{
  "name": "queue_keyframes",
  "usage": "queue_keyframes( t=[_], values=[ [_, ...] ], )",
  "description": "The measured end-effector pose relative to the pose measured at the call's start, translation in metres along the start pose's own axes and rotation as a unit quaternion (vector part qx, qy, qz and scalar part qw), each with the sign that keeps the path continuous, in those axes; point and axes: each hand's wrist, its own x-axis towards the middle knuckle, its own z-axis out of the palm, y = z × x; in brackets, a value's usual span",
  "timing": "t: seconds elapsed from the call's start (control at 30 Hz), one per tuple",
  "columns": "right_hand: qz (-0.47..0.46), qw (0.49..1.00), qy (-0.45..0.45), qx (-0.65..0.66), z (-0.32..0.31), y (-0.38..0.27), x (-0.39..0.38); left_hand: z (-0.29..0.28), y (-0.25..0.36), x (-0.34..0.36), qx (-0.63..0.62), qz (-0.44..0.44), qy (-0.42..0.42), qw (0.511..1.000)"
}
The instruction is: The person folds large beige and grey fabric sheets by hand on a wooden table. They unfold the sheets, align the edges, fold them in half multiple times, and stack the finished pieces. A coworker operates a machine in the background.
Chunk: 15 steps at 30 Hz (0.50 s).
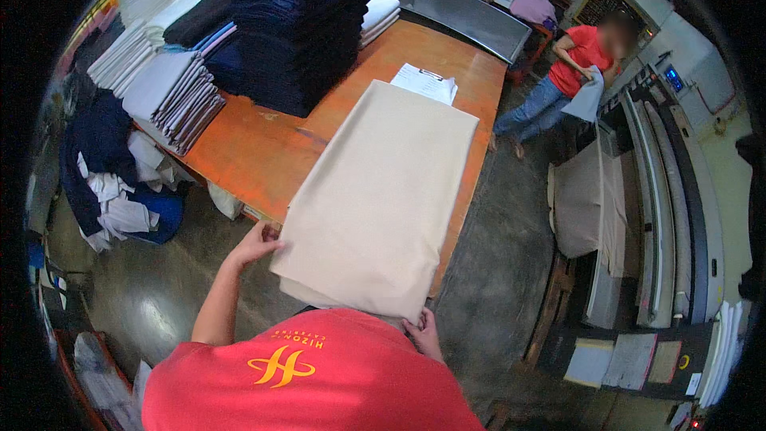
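Observation:
A beige folded cloth (383,191) lies along the right part of the orange tabletop (255,156), and its near end hangs over the table's front edge in front of me. My left hand (257,244) is closed at the cloth's near left edge, thumb and fingers pinching it. At the near right corner, my right hand (424,333) grips the hem, with some of its fingers hidden beneath the fabric. A clipboard with white paper (424,84) sits just past the cloth's far end, partly covered by it.
Tall dark blue folded cloths (295,32) and white folded cloths (171,96) are stacked at the table's left. A metal chute (455,16) adjoins the far edge. To the right, a person in red (586,56) holds pale fabric beside a long roller machine (662,207).

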Motion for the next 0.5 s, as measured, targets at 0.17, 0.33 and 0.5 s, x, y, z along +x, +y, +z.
queue_keyframes(
  t=[0.17,0.33,0.5],
  values=[
    [-0.028,0.995,0.089,-0.038,0.011,0.009,0.017,0.035,0.017,0.064,0.047,0.082,0.077,0.993],
    [-0.022,0.987,0.157,0.004,0.013,-0.001,0.040,0.045,0.036,0.099,0.338,0.020,0.255,0.906],
    [-0.025,0.982,0.171,-0.071,0.012,-0.021,0.049,0.037,0.051,0.109,0.195,-0.012,0.190,0.962]
  ],
)
